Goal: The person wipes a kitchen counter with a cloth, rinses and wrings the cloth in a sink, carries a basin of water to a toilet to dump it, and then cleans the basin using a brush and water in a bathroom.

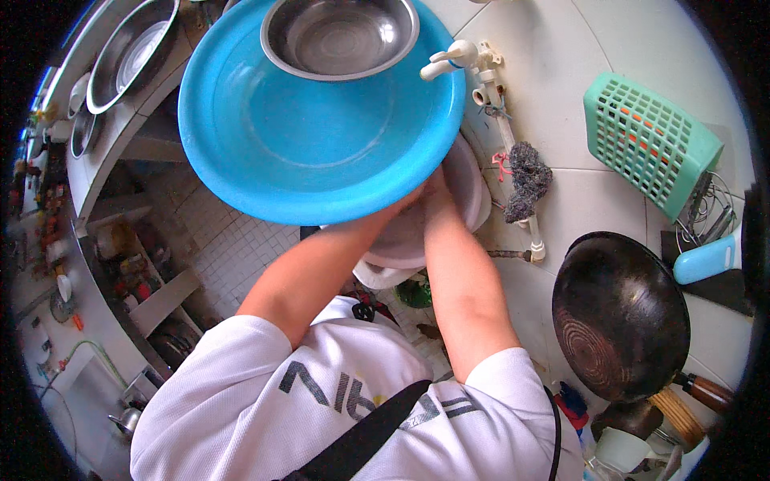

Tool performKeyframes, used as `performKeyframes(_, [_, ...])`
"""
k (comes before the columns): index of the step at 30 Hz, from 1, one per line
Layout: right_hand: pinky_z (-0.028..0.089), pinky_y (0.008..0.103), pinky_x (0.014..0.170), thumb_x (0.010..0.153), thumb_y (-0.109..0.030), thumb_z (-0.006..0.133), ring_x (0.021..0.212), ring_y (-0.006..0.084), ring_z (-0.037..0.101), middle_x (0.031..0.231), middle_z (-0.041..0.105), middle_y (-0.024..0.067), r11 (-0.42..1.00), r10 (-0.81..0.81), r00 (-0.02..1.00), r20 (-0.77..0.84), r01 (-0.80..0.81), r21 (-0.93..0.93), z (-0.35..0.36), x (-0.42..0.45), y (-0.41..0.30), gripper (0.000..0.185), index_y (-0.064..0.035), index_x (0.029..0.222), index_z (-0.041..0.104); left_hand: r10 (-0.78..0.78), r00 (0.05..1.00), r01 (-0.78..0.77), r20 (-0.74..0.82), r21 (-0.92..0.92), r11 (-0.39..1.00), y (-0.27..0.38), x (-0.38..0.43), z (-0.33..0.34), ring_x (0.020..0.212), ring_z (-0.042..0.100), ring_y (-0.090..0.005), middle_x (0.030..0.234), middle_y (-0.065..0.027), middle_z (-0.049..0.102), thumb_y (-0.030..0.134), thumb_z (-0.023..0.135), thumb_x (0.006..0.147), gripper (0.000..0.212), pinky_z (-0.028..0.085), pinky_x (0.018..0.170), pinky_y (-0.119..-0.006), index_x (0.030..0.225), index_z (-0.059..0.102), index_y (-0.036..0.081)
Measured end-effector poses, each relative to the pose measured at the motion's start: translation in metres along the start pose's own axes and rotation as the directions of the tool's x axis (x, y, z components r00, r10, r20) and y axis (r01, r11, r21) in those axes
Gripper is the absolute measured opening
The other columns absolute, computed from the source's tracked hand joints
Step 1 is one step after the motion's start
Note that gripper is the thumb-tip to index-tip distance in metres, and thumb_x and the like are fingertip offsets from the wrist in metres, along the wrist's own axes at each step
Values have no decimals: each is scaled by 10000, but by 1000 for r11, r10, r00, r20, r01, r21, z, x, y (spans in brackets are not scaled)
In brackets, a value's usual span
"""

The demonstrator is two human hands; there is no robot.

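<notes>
A large blue plastic basin fills the upper middle, and a stainless steel bowl rests in its far part. Both forearms reach forward and come together beneath the basin's near right rim. Only the wrist end of my left hand shows, close to my right hand; the rim covers the fingers of both. Whether they grip anything is hidden. Below the blue basin, around my wrists, sits a pale pinkish basin. A white plastic tap juts over the blue basin's right edge.
Along the right wall hang a dark wok, a green plastic basket and a dark scouring pad on the water pipe. A tiled counter curves along the left, bearing a metal basin. Tiled floor shows below.
</notes>
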State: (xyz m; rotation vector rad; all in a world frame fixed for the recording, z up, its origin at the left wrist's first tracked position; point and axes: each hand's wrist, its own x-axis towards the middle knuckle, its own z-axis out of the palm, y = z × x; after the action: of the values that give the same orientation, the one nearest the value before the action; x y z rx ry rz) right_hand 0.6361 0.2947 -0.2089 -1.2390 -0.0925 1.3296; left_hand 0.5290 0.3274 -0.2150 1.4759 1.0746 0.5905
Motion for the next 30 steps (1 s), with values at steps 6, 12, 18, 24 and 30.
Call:
performKeyframes(6, [596,509,1172,1154,-412,691,1418,368,692,1540,736,162,974,174,965,-199,-197,-107,-1,-19,14,566,-76,1607,649,-27,1000,27,-1,111,993,-45,-3,-36,1235,720,-503,1301,-263,782,300,804,945,442,557,1095,-614,1330,795,84])
performKeyframes(12, [630,495,1066,1064,-251,769,1281,363,786,1421,800,217,-72,-247,951,-185,-209,-975,-67,-2,16,480,-41,1492,721,130,986,-156,108,279,948,-28,-16,-44,1233,720,-504,1296,-263,783,298,808,939,443,558,1093,-614,1326,796,83])
performKeyframes(18, [577,508,1114,1041,-287,715,1320,426,749,1363,805,279,256,-161,983,-92,-49,-965,-36,-28,-28,417,-21,1347,813,220,970,-243,102,402,883,-20,-16,-48,1230,720,-505,1291,-263,785,295,812,934,444,559,1090,-614,1323,797,82])
performKeyframes(24, [587,522,1099,1026,-218,709,1271,427,761,1260,810,279,248,-439,864,-246,-147,-958,-26,-70,-55,363,4,1307,771,354,928,-363,116,499,787,4,-14,-61,1228,720,-507,1286,-263,786,293,816,928,446,560,1088,-614,1319,797,81])
performKeyframes(30, [557,519,1208,922,-122,897,1397,374,706,1464,762,188,-59,-217,963,160,151,-987,-57,-50,-12,804,-50,1654,572,460,875,-476,153,445,758,43,-43,-63,1125,747,-459,1205,-225,804,262,822,964,340,589,1026,-579,1256,824,87])
